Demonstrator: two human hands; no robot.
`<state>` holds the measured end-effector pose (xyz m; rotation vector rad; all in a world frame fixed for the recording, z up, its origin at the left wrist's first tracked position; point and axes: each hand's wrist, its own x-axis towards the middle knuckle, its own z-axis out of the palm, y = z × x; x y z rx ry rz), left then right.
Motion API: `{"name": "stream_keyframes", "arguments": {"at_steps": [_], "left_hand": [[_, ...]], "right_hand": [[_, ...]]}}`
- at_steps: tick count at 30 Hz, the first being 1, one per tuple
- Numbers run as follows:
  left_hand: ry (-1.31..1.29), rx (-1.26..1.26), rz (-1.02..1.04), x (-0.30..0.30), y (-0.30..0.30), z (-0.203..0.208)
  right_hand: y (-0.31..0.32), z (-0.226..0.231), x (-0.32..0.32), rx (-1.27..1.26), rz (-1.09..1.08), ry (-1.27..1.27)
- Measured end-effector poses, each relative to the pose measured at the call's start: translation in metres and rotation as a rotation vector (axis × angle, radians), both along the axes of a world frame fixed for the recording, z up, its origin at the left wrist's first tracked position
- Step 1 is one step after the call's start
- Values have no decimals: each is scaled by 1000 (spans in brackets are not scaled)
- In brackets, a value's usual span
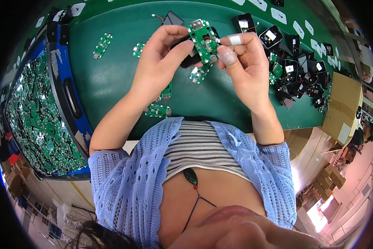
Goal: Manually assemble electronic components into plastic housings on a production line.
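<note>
Over the green table, my left hand (158, 56) grips a black plastic casing (189, 61) between thumb and fingers. A green circuit board (203, 36) stands tilted in front of that casing, with a metal port at its top end. My right hand (249, 66) pinches at the board's right edge, where a small white connector (217, 40) on thin red and dark wires shows at the fingertips. Whether the connector is seated in the board is too small to tell. One right finger wears a white wrap, another a ring. Loose circuit boards (157, 111) lie below and around my hands.
A blue-framed bin (72, 97) full of green boards stands at the left. Black casings with wires (300, 72) are heaped at the right, beside a cardboard box (341, 108). Another board (103, 45) lies on the green table (107, 83). White pieces (279, 15) lie along the far strip.
</note>
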<state>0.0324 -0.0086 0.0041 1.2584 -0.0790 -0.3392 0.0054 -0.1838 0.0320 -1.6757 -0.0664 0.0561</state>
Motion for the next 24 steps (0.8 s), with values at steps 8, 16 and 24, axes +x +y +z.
{"name": "stream_keyframes", "arguments": {"at_steps": [8,16,24], "left_hand": [[58,122,-7,-2,-5,5],[-75,204,43,-3,-10,11],[-667,473,201,-3,-10,13]], "right_hand": [[-2,4,0,-416,-40,-306],[0,-5,12,-446,-91,-598],[0,4,26,-844,-22,-835]]}}
